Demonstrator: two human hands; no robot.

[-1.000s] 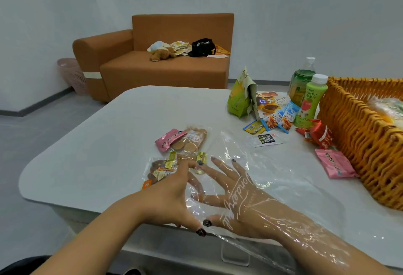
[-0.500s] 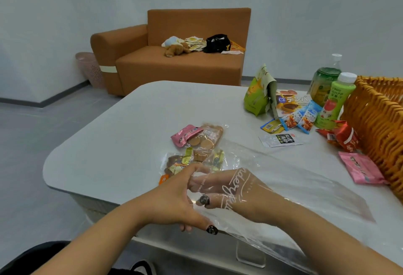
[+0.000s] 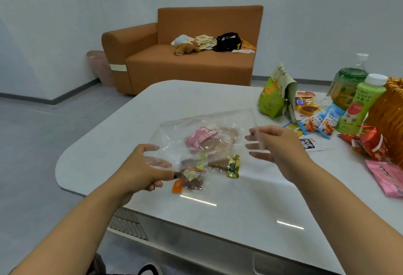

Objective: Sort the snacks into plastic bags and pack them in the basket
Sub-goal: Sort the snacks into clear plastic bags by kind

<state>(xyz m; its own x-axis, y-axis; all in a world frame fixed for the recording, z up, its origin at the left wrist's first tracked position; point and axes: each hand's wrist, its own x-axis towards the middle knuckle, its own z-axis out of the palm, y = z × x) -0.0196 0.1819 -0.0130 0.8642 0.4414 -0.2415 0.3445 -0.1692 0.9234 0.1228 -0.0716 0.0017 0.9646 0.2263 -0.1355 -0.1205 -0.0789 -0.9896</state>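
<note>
Both hands hold a clear plastic bag [image 3: 205, 126] spread above the white worktop [image 3: 218, 220]: the left hand [image 3: 139, 170] has its grip pinched on the bag's left edge, the right hand [image 3: 277, 143] on its right. Small snack packets [image 3: 202, 157] lie beneath and show through it. Green bottles [image 3: 357, 102], more packets [image 3: 314, 122] and the wicker basket [image 3: 390, 117] crowd the worktop's right side.
</note>
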